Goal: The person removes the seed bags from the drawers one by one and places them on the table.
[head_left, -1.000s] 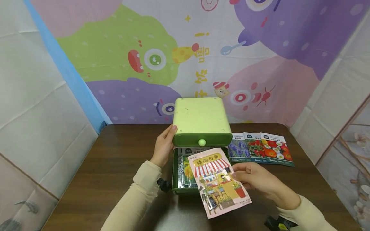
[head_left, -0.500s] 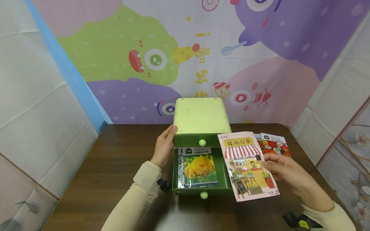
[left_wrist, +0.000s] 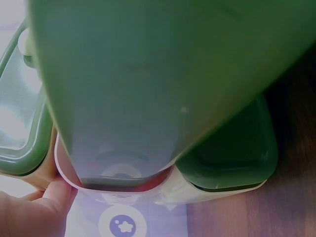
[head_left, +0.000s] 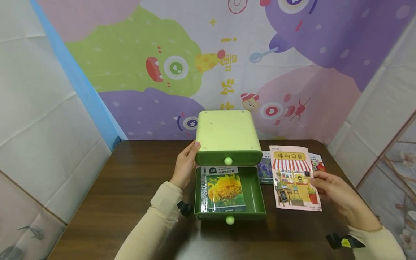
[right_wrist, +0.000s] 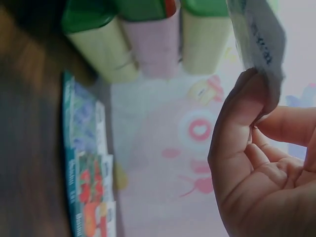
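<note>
A small chest of drawers [head_left: 227, 130] with green fronts stands mid-table, its middle drawer [head_left: 255, 195] pulled out. Inside that drawer lies a seed packet with yellow flowers [head_left: 227, 191]. My left hand [head_left: 183, 166] rests against the chest's left side near the top front corner; in the left wrist view its fingertips [left_wrist: 61, 190] touch the wall by the pink tier. To the right of the drawer, my right hand [head_left: 336, 193] pinches a pink seed packet [head_left: 294, 180] by its right edge, thumb on the front. The right wrist view shows this packet [right_wrist: 264, 44] from the side.
Behind the held packet, other seed packets lie fanned out on the table; a purple-flowered packet [head_left: 265, 168] and a red-flowered packet [head_left: 316, 162] show partly. The brown table [head_left: 139, 202] ends at a patterned cloth backdrop [head_left: 146, 119], close behind the chest.
My right hand has carried the pink packet from above the open drawer to the right, over the fanned packets. The yellow-flowered packet is uncovered. My left hand stays at the chest.
</note>
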Demonstrator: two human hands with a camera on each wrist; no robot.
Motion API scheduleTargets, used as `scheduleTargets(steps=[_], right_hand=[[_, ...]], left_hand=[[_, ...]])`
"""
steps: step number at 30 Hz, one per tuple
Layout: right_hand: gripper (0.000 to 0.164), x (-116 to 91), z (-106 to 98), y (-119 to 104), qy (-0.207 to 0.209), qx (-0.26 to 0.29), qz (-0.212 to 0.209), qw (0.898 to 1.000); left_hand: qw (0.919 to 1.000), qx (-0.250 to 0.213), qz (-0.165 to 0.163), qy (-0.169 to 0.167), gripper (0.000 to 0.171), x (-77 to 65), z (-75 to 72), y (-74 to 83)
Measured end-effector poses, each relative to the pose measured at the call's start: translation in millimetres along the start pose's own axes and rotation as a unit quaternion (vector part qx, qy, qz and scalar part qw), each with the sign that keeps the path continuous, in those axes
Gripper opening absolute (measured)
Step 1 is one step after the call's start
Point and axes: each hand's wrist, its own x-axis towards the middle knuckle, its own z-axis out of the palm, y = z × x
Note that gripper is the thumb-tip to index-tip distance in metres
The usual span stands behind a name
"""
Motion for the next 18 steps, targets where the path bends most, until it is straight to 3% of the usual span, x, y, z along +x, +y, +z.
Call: scheduleTargets(steps=[4,9,14,18], right_hand=[[0.023,8.3,-5.6,13.8,0.013,-0.008,0.029,0.999],[0.014,17.3,-5.1,30.2,0.025,-0.066,0.072,0.995],[0.038,24.5,4.3,45.6,0.018,-0.134,0.097,0.986],[0.039,29.9,10.6,56.2,0.012,-0.161,0.114,0.98]], left_hand=[[1.0,0.002,0.0,0.002,0.066,-1.2,0.6,1.5],[1.0,0.0,-0.006,0.002,0.066,-1.5,0.0,1.2],[1.0,0.0,-0.01,0.0,0.065,-0.9,-1.0,0.1],[1.0,0.003,-0.009,-0.002,0.068,-0.2,-1.0,0.4]])
